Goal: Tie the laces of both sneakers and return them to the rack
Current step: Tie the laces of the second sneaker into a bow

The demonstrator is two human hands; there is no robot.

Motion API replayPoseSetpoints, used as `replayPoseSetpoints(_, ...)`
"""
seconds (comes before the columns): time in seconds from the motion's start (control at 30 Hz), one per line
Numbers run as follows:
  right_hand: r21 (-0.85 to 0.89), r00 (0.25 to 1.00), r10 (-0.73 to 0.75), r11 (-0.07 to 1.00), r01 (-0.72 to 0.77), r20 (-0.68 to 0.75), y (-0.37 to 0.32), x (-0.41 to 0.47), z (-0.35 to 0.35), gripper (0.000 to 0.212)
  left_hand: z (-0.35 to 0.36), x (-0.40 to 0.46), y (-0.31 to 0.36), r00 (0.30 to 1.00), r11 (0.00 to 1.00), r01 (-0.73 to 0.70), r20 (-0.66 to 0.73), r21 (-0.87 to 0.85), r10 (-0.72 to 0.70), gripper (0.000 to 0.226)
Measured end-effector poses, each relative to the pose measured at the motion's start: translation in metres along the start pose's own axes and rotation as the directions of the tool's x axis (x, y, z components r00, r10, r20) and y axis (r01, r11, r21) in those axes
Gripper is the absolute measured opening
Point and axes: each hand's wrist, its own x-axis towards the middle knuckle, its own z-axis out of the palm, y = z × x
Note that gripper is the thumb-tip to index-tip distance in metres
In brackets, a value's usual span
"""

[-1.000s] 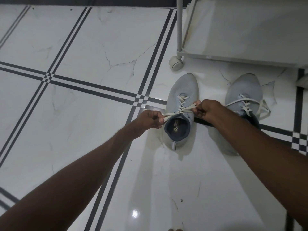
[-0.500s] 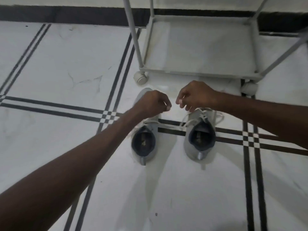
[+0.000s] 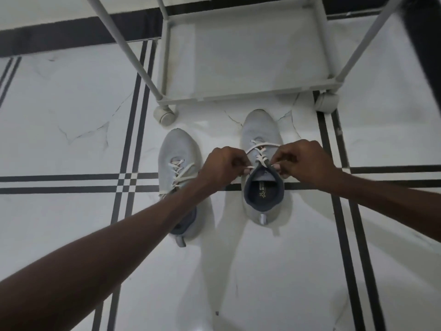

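Two hands on the right sneaker (image 3: 261, 149), both pinched tight on its laces (image 3: 260, 156). Left hand (image 3: 220, 167) is curled into a near fist, fingertips closed on a lace end at the left side of the tongue. Right hand (image 3: 301, 161) is likewise curled, thumb and fingers nipping a lace end at the right side of the collar. No gap visible in either grip. Lace runs flat and off-white, criss-crossed over the tongue, one strand looping forward toward the toe.

Right sneaker: light grey knit upper, rounded toe, dark blue padded collar, dark insole with a small printed logo, pull tab at the heel. It stands upright on the floor (image 3: 71, 235), toe pointing at the rack (image 3: 248, 91), near it but apart.

Left sneaker (image 3: 177, 149) sits just beside it, same knit grey, set slightly back, heel partly hidden under the left forearm. Its laces lie across the upper; can't tell if knotted.

Rack: pale grey tube frame, flat bottom shelf, round casters at the front corners. Floor: glossy white marble-look tile with thin veining and paired black stripes crossing in a grid.
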Motion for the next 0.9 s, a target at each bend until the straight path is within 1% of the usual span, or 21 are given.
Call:
replayPoseSetpoints(0.07, -0.041, 1.0, -0.015, 0.999, 0.014, -0.019, 0.004, 0.0, 0.0, 0.01, -0.003, -0.002, -0.001, 1.0, 1.0, -0.003, 0.008, 0.027, 0.003, 0.008)
replayPoseSetpoints(0.13, -0.096, 0.999, -0.015, 0.995, 0.011, -0.038, 0.009, -0.001, -0.002, 0.017, -0.005, -0.004, -0.003, 1.0, 0.996, -0.019, 0.015, 0.09, 0.017, 0.006)
replayPoseSetpoints(0.23, -0.217, 0.998, -0.034, 0.976, 0.023, -0.049, 0.011, -0.001, 0.0, 0.028, -0.007, -0.012, -0.004, 0.996, 0.965, -0.093, 0.039, 0.245, 0.085, 0.02)
replayPoseSetpoints(0.3, -0.222, 1.0, -0.004, 0.975, -0.003, -0.028, 0.012, -0.004, 0.004, 0.029, -0.007, -0.019, -0.005, 0.993, 0.95, -0.11, 0.069, 0.294, 0.094, 0.022)
replayPoseSetpoints(0.37, -0.226, 1.0, 0.021, 0.974, -0.024, -0.015, 0.014, -0.006, 0.009, 0.03, -0.006, -0.025, -0.009, 0.993, 0.945, -0.101, 0.089, 0.312, 0.077, 0.016)
replayPoseSetpoints(0.43, -0.263, 1.0, 0.002, 0.965, 0.004, 0.024, 0.017, -0.006, 0.008, 0.03, -0.007, -0.028, -0.014, 0.994, 0.949, -0.088, 0.094, 0.303, 0.062, 0.009)
replayPoseSetpoints(0.53, -0.28, 0.997, -0.019, 0.959, 0.04, 0.08, 0.018, -0.005, -0.008, 0.021, -0.019, -0.025, -0.019, 0.989, 0.971, -0.052, 0.15, 0.234, 0.017, 0.011)
replayPoseSetpoints(0.57, -0.283, 0.997, -0.03, 0.958, 0.051, 0.078, 0.017, -0.004, -0.012, 0.018, -0.025, -0.025, -0.019, 0.988, 0.97, -0.07, 0.152, 0.233, 0.035, 0.012)
replayPoseSetpoints(0.6, -0.305, 0.997, -0.043, 0.951, 0.058, 0.057, 0.016, -0.004, -0.015, 0.014, -0.029, -0.025, -0.019, 0.99, 0.96, -0.099, 0.122, 0.262, 0.068, 0.013)
replayPoseSetpoints(0.67, -0.379, 0.996, -0.078, 0.924, 0.056, -0.044, 0.011, -0.005, -0.015, 0.006, -0.034, -0.026, -0.015, 0.99, 0.91, -0.121, -0.02, 0.396, 0.14, 0.012)
replayPoseSetpoints(0.7, -0.404, 0.99, -0.098, 0.914, 0.048, -0.105, 0.008, -0.005, -0.014, 0.003, -0.034, -0.027, -0.012, 0.983, 0.888, -0.083, -0.112, 0.452, 0.149, 0.012)
replayPoseSetpoints(0.73, -0.41, 0.981, -0.115, 0.911, 0.041, -0.158, 0.005, -0.005, -0.012, 0.002, -0.036, -0.028, -0.008, 0.969, 0.885, -0.017, -0.21, 0.465, 0.129, 0.012)
replayPoseSetpoints(0.77, -0.406, 0.972, -0.124, 0.913, 0.033, -0.198, 0.002, -0.005, -0.01, 0.002, -0.039, -0.028, -0.006, 0.949, 0.911, 0.06, -0.306, 0.407, 0.074, 0.012)
replayPoseSetpoints(0.8, -0.398, 0.967, -0.124, 0.917, 0.025, -0.224, -0.001, -0.006, -0.009, 0.002, -0.043, -0.027, -0.004, 0.924, 0.956, 0.129, -0.382, 0.265, -0.018, 0.011)
replayPoseSetpoints(0.83, -0.379, 0.963, -0.116, 0.925, 0.016, -0.241, -0.003, -0.006, -0.01, 0.003, -0.048, -0.025, -0.003, 0.899, 0.986, 0.164, -0.417, 0.042, -0.132, 0.01)
replayPoseSetpoints(0.87, -0.337, 0.963, -0.09, 0.941, -0.001, -0.253, -0.005, -0.007, -0.011, 0.005, -0.055, -0.022, -0.001, 0.885, 0.961, 0.17, -0.394, -0.22, -0.247, 0.012)
replayPoseSetpoints(0.9, -0.263, 0.965, -0.042, 0.964, -0.029, -0.26, -0.007, -0.007, -0.011, 0.006, -0.061, -0.02, 0.003, 0.88, 0.873, 0.165, -0.332, -0.459, -0.34, 0.015)
